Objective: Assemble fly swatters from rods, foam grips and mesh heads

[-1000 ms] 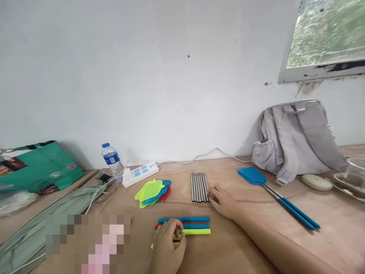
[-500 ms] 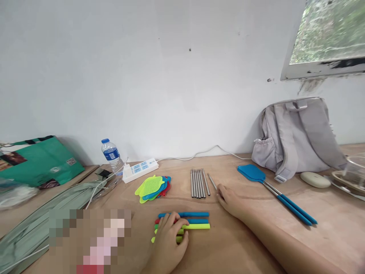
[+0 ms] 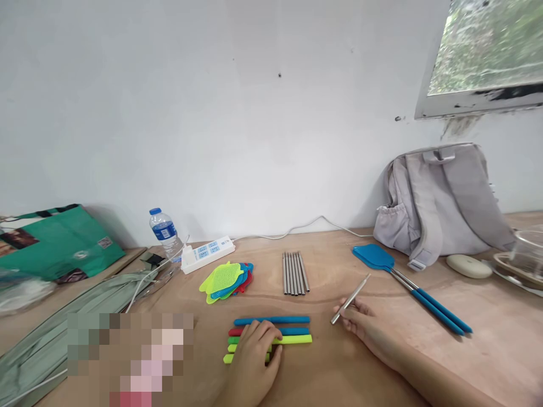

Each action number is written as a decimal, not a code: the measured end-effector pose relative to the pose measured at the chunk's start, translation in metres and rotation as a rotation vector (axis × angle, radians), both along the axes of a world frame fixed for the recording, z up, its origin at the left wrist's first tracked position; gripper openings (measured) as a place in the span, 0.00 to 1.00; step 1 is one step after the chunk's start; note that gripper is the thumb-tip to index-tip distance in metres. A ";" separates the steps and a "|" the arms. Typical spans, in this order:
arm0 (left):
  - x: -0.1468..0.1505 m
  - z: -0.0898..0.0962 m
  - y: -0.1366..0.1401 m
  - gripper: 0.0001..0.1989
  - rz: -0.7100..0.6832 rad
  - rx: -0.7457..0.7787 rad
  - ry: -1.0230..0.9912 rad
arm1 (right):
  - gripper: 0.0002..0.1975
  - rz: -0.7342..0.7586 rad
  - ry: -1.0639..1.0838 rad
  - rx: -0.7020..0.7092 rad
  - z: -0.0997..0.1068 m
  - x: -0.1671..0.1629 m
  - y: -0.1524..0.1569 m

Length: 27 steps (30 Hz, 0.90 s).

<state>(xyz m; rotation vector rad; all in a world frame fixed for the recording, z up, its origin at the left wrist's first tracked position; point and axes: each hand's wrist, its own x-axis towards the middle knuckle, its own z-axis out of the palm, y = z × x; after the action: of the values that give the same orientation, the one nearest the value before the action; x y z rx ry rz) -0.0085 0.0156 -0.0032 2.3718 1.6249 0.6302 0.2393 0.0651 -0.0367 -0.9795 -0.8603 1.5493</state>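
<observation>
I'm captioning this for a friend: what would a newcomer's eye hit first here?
Probably the bright pile of swatter heads, left of the metal rods. Next, the colored tubes by the left hand and the single rod in the right hand. At right, a big gray backpack sits by the wall.

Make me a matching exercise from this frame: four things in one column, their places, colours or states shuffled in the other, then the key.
Column one
1. Right hand
2. Power strip
3. Left hand
4. Backpack

Column two
A. Over the coloured tubes
B. Grey, below the window
C. Holding a metal rod
D. White, beside the water bottle

Pairs: 1-C, 2-D, 3-A, 4-B
</observation>
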 end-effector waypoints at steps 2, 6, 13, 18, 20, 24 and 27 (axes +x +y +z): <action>0.000 0.000 0.000 0.08 -0.003 -0.010 -0.013 | 0.12 0.066 -0.076 0.058 0.002 -0.005 -0.007; -0.001 0.001 0.001 0.08 -0.025 -0.023 -0.033 | 0.11 0.176 -0.096 0.093 0.004 -0.012 -0.011; 0.000 0.001 0.002 0.08 -0.055 -0.022 -0.017 | 0.13 0.345 0.112 0.030 0.002 -0.021 -0.014; 0.000 0.001 0.002 0.08 -0.078 -0.002 -0.003 | 0.16 0.385 0.184 -0.001 0.005 -0.019 -0.016; -0.001 0.000 0.002 0.08 -0.091 0.029 0.006 | 0.16 0.394 0.209 -0.016 0.007 -0.017 -0.015; -0.001 0.000 0.001 0.10 -0.137 0.079 0.061 | 0.13 0.382 0.279 -0.030 0.009 -0.015 -0.014; 0.002 0.001 0.000 0.10 -0.150 0.106 0.093 | 0.13 0.386 0.315 -0.051 0.012 -0.015 -0.016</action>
<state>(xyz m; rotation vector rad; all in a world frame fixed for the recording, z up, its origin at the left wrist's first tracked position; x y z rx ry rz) -0.0062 0.0158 -0.0019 2.6054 1.4640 0.5992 0.2241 0.0493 -0.0243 -0.5992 -0.8177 1.9983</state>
